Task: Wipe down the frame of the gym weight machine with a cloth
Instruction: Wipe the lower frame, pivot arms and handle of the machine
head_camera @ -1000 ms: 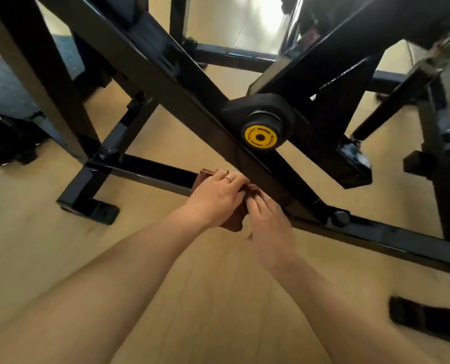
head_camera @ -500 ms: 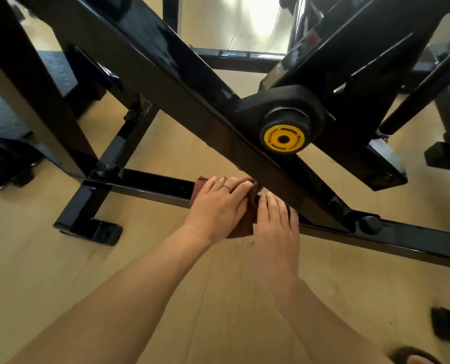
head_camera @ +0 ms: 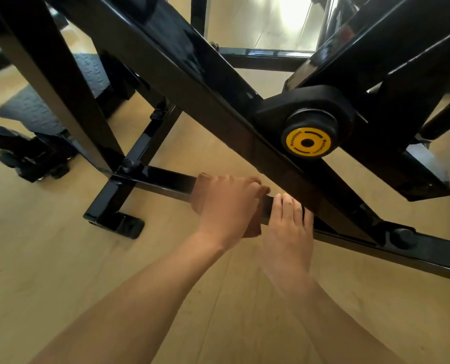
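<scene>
Brown cloth (head_camera: 252, 229) slid left, glossy black bar (head_camera: 166, 183)

Bright daylight, source at 12 o'clock: blown-out glare patch on the floor (head_camera: 284, 19) behind the frame (head_camera: 166, 74). Gloss paint throws specular streaks on the beams at 1–2 o'clock. Soft shadows fall toward 6 o'clock. Motion blur on the left hand (head_camera: 226, 206) and the 9 o'clock edge; the yellow pivot cap (head_camera: 308, 143) is sharp. Wide-angle bowing at the edges.
</scene>
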Available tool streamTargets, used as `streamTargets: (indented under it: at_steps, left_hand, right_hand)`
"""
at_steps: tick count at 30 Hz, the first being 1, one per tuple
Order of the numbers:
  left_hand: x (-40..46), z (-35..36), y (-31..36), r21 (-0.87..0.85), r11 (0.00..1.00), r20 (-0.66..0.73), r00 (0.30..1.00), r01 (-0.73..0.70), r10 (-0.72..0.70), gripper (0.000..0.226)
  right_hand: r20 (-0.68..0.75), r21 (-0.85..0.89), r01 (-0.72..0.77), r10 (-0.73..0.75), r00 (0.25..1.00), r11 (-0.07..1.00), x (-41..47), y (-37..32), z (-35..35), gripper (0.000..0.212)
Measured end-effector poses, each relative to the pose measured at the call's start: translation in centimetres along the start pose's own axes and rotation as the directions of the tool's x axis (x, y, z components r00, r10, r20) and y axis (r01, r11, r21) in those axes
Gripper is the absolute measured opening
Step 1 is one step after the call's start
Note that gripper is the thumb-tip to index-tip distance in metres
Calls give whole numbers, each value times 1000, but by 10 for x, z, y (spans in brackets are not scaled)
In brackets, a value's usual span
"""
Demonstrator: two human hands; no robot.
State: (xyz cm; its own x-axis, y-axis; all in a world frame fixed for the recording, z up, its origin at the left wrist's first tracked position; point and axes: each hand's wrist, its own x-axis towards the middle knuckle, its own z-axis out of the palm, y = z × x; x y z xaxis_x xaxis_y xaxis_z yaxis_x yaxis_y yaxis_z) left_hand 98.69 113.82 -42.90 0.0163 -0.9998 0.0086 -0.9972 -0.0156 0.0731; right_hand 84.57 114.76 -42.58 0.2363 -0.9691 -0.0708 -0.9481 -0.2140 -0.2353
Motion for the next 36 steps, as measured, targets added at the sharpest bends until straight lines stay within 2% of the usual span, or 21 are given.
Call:
streamTargets:
  at_steps: [3,7,10,13,15,17,19,21,23,24,26,29,31,34,36]
  left_hand:
    - [-7,6,5,36,997,15,998,-68,68,38]
    - [4,-7,-37,-79,989,21,992,-126,128,33]
    - [6,-16,-82,-139,990,2,1000,3,-3,29]
    - [7,-25,-141,-126,975,56,982,184,-179,32]
    - [7,-28,-166,-125,955,80,962,268,-260,34]
    - [9,-23,-162,-106,950,46,955,295,-292,32]
    - [11,-17,-133,-92,964,0,968,249,-250,29]
    - [9,-12,-86,-91,991,-3,995,100,-101,27]
    - [5,-2,-39,-6,999,2,999,-51,51,30]
    - [3,2,-23,26,997,5,997,-76,75,34]
    - [4,4,-20,-20,997,7,997,-74,74,34]
    - [10,-9,-53,-130,984,-4,993,-121,121,32]
    - [14,-21,-90,-193,981,5,1000,25,-24,31]
    - [11,-28,-163,-226,935,39,961,275,-273,32]
    - [8,-26,-187,-217,918,64,943,333,-327,32]
  right_hand:
    - [45,-47,53,-51,998,997,6,-2,-3,95]
    - [100,-66,86,-79,992,994,17,-6,-5,91]
    - [200,-90,126,-106,974,988,29,-13,-8,97]
    - [300,-77,188,-157,941,979,42,-12,-14,99]
    - [315,-55,228,-200,928,972,47,-8,-18,93]
    - [282,-34,245,-226,932,969,48,-5,-17,84]
    - [248,-47,231,-213,945,972,47,-9,-15,81]
    - [232,-81,206,-182,955,975,46,-15,-11,83]
    - [225,-111,176,-147,963,978,45,-18,-10,85]
    - [223,-124,164,-133,966,979,44,-19,-10,87]
    - [204,-140,148,-117,972,979,43,-19,-9,87]
    - [180,-142,158,-131,975,977,42,-18,-6,81]
    - [180,-144,165,-138,974,976,43,-17,-5,80]
    - [197,-157,174,-142,970,972,43,-18,-4,81]
    - [205,-157,171,-137,969,973,44,-20,-4,81]
